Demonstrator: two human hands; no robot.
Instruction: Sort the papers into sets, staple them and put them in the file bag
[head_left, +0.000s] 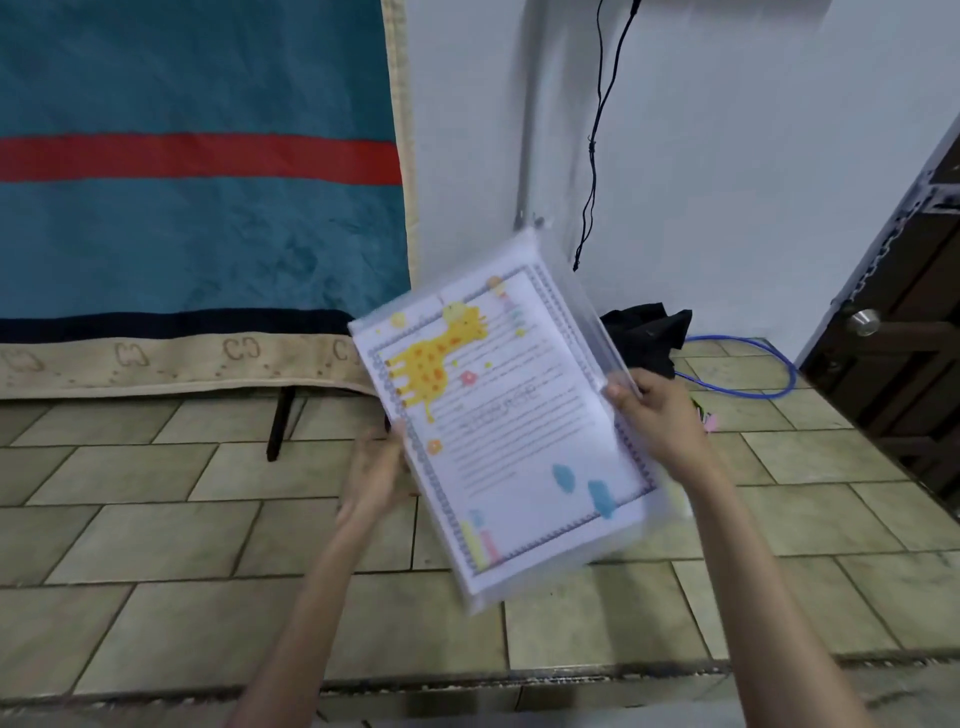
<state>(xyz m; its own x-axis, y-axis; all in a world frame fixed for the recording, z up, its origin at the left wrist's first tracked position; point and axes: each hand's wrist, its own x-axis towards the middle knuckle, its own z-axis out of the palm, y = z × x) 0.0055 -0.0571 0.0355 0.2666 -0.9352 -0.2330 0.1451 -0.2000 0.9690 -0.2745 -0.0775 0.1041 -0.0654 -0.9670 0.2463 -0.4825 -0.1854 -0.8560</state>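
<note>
Teal blanket with a red stripe and beige border (197, 208) hanging at left, cut off by the frame. Pale stone-tiled floor (156, 545) below, open all round. Dark wooden door (904, 364) cut off at right. Clear plastic file bag (511, 426) held tilted in mid-air, blurred; giraffe-printed papers (498, 415) inside, text unreadable. Right hand (657, 415) pinching the bag's right edge near the zip. Left hand (376, 473) blurred, fingers hidden behind the bag's left edge; grip impossible to tell. Black cloth bundle (649, 335) and blue cable (748, 369) by the wall, partly hidden.
</note>
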